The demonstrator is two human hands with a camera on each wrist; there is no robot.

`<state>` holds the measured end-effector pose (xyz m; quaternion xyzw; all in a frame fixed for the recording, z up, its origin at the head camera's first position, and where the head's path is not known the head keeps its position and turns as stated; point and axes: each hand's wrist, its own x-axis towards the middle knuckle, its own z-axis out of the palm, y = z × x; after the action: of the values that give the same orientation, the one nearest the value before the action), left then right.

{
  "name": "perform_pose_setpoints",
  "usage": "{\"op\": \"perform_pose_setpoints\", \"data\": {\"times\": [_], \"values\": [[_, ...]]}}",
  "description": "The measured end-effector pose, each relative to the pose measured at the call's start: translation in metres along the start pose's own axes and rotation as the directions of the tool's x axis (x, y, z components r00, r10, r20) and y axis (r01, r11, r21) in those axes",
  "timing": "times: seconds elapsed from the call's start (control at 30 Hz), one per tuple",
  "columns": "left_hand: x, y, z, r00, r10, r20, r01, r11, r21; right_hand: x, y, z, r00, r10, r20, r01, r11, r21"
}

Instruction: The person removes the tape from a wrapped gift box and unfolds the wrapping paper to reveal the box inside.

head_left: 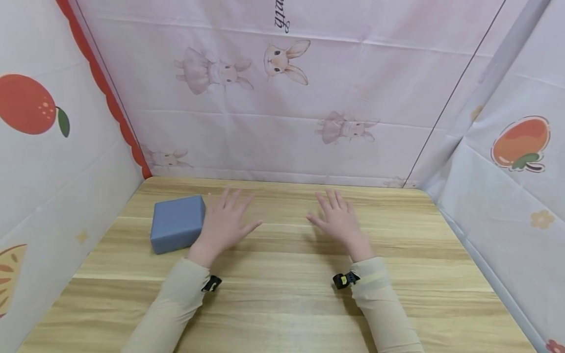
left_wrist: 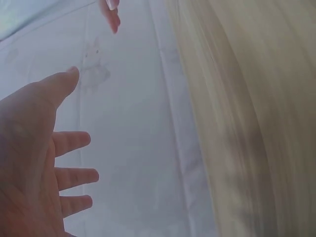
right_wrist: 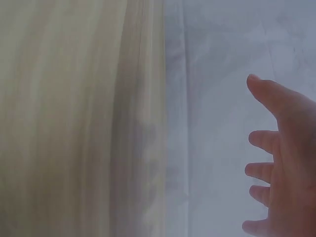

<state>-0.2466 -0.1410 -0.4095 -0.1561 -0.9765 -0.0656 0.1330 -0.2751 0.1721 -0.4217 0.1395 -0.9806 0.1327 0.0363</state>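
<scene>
Cloth (head_left: 265,147) printed with pale rabbits is hanging behind the blue block (head_left: 177,223), which is resting on the wood-grain table (head_left: 282,304). From where I'm standing, the person's left hand (head_left: 222,223) is hovering just beside the block's right side, its fingers spreading wide and its thumb pointing away from the block. It is holding nothing; whether its outer edge is brushing the block, I can't tell. The right hand (head_left: 341,224) is hanging over the table well to the right of the block, its fingers also fanning out, its thumb pointing back toward the block, and it is gripping nothing either. Pale sleeves (head_left: 169,299) are covering both forearms, nearer the person than the block, and a small black wrist device (head_left: 212,283) is showing at each cuff. Left of the block, a white fruit-print sheet (head_left: 48,181) is hanging beside the table.
</scene>
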Motion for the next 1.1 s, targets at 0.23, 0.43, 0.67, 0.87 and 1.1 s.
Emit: {"op": "perform_pose_setpoints", "data": {"times": [0.23,0.43,0.67,0.87,1.1], "values": [[-0.034,-0.029,-0.015,0.998,-0.057,0.01,0.058,0.998,-0.031,0.002,-0.024,0.013,0.993,-0.113,-0.028,0.112,0.993,-0.034],[-0.059,-0.058,-0.022,0.996,-0.085,-0.032,0.084,0.996,-0.025,0.0,-0.049,0.029,0.979,-0.202,0.007,0.202,0.978,-0.059],[-0.073,-0.09,-0.028,0.993,-0.073,-0.098,0.068,0.996,-0.054,0.001,-0.08,0.037,0.959,-0.275,0.065,0.279,0.957,-0.073],[-0.078,-0.114,-0.031,0.993,-0.076,-0.088,0.072,0.996,-0.043,0.008,-0.108,0.039,0.945,-0.317,0.085,0.322,0.945,-0.054],[-0.08,-0.134,-0.031,0.994,-0.106,-0.039,0.105,0.994,-0.029,0.021,-0.14,0.041,0.93,-0.358,0.083,0.364,0.929,-0.067]]}}
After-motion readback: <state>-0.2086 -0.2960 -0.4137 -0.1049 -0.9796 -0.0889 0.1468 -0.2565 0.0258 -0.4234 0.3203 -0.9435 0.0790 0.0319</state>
